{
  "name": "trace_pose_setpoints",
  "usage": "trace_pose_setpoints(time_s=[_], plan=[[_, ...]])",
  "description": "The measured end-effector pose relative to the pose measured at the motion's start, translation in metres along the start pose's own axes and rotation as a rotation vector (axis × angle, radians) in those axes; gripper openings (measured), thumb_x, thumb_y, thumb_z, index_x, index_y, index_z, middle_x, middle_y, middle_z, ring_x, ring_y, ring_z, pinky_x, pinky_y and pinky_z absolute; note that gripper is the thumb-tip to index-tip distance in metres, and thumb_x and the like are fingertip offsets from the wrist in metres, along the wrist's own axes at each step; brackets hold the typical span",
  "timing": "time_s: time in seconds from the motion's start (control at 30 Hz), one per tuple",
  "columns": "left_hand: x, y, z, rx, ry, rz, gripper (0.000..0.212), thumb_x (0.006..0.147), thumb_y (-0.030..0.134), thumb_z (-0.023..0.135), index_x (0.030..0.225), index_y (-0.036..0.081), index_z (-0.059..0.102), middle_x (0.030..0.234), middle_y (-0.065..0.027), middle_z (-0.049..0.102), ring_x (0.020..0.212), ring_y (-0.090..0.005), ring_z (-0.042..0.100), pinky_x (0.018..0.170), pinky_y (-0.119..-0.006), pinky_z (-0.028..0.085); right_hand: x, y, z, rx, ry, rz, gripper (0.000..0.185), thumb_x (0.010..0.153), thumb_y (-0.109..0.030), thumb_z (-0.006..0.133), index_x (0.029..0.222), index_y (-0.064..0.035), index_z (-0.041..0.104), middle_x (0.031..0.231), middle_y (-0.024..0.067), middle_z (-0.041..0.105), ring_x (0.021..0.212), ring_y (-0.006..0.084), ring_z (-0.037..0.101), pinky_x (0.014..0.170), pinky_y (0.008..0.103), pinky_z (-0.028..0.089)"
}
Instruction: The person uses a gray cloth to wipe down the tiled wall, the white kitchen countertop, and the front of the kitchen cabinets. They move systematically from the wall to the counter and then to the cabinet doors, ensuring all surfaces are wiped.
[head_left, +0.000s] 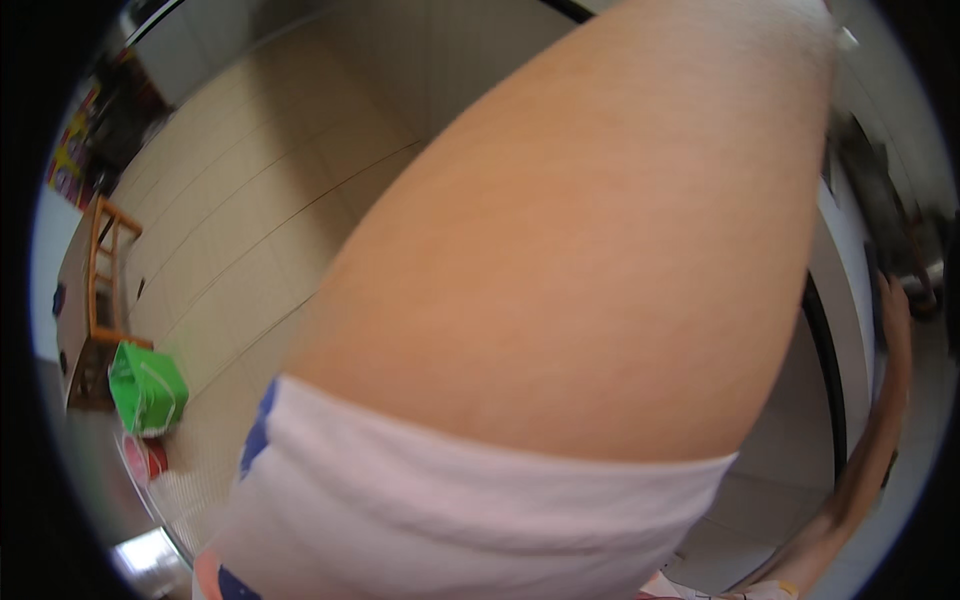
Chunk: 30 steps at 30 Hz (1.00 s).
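A raised bare arm in a white patterned sleeve, my left one, fills the middle of the head view, very close to the camera. My left hand lies out of view beyond the top edge. Along the right rim my other arm stretches towards a pale counter (847, 247). At its end my right hand (894, 307) is beside a dark, flat thing at the counter's edge; the fingers are small and blurred, so I cannot tell whether they hold it. Dark, blurred objects (877, 180) lie past the hand.
Beige tiled floor (240, 210) extends to the left. A wooden-framed piece of furniture (112, 277) stands there, with a green bag or bin (154, 390) and a red and pink container (146, 459) nearby. Grey cabinet panels (390, 67) are behind my raised arm.
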<state>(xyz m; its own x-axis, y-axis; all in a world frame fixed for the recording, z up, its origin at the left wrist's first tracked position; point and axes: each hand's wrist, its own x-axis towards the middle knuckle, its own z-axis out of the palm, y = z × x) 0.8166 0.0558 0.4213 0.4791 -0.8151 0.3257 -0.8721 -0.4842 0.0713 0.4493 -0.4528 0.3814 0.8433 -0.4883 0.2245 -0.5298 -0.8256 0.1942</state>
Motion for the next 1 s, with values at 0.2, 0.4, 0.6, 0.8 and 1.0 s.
trace_pose_setpoints(time_s=[0.2, 0.4, 0.6, 0.8, 1.0], plan=[[-0.040, -0.006, 0.008, -0.017, 0.060, -0.017, 0.052, 0.090, 0.045, 0.061, 0.133, 0.014, 0.064, 0.133, -0.0095, 0.065, 0.123, -0.0253, 0.060, 0.101, -0.044, 0.046, -0.088, -0.177, -0.053, 0.367, 0.088, -0.087, 0.053, 0.101, -0.033, 0.053, 0.134, 0.0083, 0.052, 0.124, 0.0194, 0.063, 0.114, 0.0243, 0.057, 0.103, 0.0302, 0.039], [-0.058, 0.001, 0.011, -0.037, 0.119, 0.004, 0.052, 0.092, 0.043, 0.059, 0.134, 0.013, 0.063, 0.135, -0.0102, 0.064, 0.125, -0.0254, 0.059, 0.103, -0.044, 0.045, -0.096, -0.097, -0.059, 0.245, 0.071, 0.061, 0.050, 0.101, -0.033, 0.054, 0.133, 0.0049, 0.053, 0.122, 0.0204, 0.065, 0.111, 0.0278, 0.060, 0.101, 0.0320, 0.042], [-0.068, 0.002, 0.013, -0.039, 0.159, 0.010, 0.051, 0.094, 0.041, 0.057, 0.135, 0.011, 0.061, 0.136, -0.0109, 0.063, 0.127, -0.0255, 0.058, 0.105, -0.044, 0.043, -0.044, -0.136, -0.054, 0.374, 0.031, -0.080, 0.052, 0.102, -0.037, 0.051, 0.136, 0.0025, 0.049, 0.127, 0.0212, 0.061, 0.120, 0.0296, 0.056, 0.106, 0.0338, 0.039], [-0.072, 0.002, 0.009, -0.052, 0.192, -0.006, 0.051, 0.095, 0.040, 0.055, 0.136, 0.010, 0.060, 0.137, -0.0116, 0.062, 0.128, -0.0255, 0.057, 0.107, -0.044, 0.042, -0.001, -0.180, -0.062, 0.486, -0.101, -0.213, 0.054, 0.103, -0.040, 0.049, 0.141, -0.0011, 0.048, 0.134, 0.0184, 0.058, 0.122, 0.0288, 0.054, 0.108, 0.0324, 0.036], [-0.071, 0.003, 0.013, -0.101, 0.225, 0.011, 0.050, 0.097, 0.038, 0.054, 0.137, 0.008, 0.059, 0.138, -0.0123, 0.061, 0.130, -0.0256, 0.055, 0.109, -0.044, 0.040, 0.028, -0.173, -0.053, 0.447, -0.085, -0.119, 0.057, 0.101, -0.043, 0.051, 0.142, -0.0032, 0.050, 0.144, 0.0164, 0.053, 0.131, 0.0289, 0.051, 0.111, 0.0336, 0.036]])
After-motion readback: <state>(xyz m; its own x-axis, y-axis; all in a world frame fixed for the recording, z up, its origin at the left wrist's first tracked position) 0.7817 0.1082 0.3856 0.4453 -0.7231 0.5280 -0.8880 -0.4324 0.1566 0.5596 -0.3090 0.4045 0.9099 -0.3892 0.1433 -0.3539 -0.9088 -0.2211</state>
